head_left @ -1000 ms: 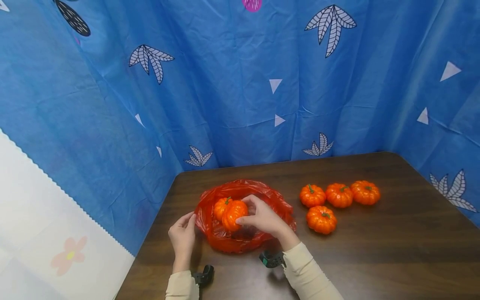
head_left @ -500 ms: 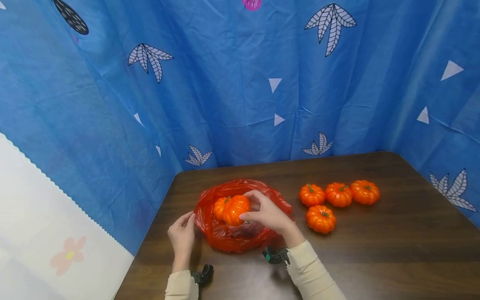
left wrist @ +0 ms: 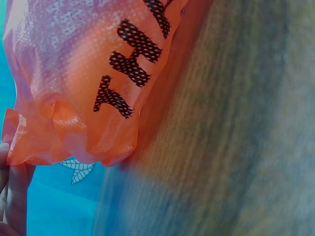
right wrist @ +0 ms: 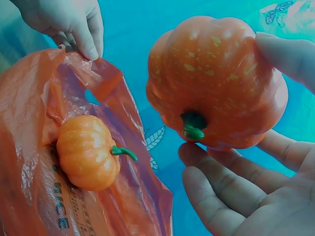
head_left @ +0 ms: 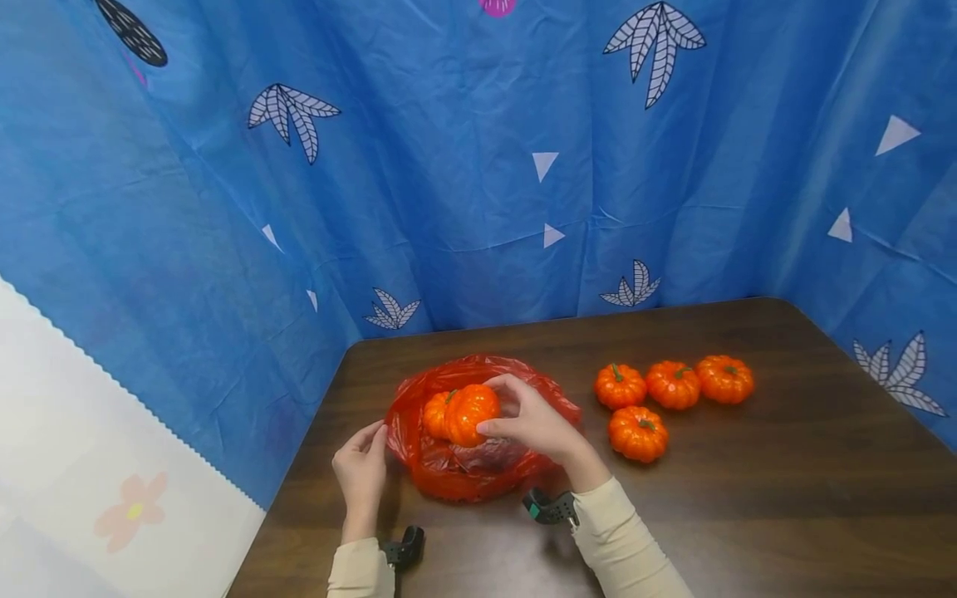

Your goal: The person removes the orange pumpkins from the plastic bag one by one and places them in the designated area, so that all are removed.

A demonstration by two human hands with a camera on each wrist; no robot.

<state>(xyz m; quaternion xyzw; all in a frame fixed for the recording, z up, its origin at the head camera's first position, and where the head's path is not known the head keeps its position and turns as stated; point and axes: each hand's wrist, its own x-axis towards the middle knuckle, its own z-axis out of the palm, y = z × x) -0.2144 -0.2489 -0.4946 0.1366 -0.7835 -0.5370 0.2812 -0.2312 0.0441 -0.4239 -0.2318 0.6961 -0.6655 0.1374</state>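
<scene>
Where the left hand (head_left: pixel 362 469) pinches: left rim of the red bag (head_left: pixel 459 486), thumb against fingers.
Where the right hand (head_left: pixel 534 423) grips: one pumpkin (head_left: pixel 476 413) over the red bag, thumb and fingers wide apart.
Red bag: on the table (head_left: pixel 770 498), mouth gaping.
Second pumpkin (head_left: pixel 434 415): inside, farther left.
Loose pumpkins (head_left: pixel 673 385): four at right, three far, one nearer.

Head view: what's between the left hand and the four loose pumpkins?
The red bag, the bagged pumpkin inside it, the held pumpkin and the right hand gripping it. Head view shows it.
</scene>
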